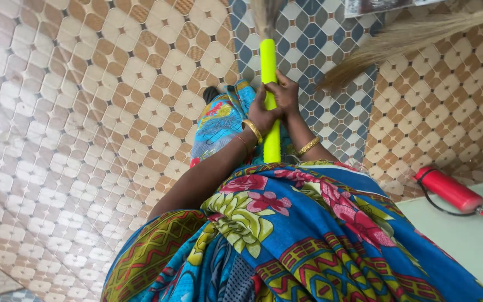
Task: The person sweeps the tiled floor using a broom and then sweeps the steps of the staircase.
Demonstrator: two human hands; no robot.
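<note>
Closest to me I see the bright floral cloth (308, 235) of blue, pink and yellow that fills the lower frame. Beyond it my two forearms reach out, a gold bangle (252, 131) on the left wrist. My left hand (262, 114) and right hand (285, 95) are both wrapped tight around the yellow-green handle of a broom (269, 67), one just beside the other, the handle upright between them. Its bristles run past the top edge. Farther off lies the tiled floor (85, 112), brown and white, with a blue patch. At the right a second broom (398, 39) lies slanted, and a red fire extinguisher (448, 189) rests near the wall.
</note>
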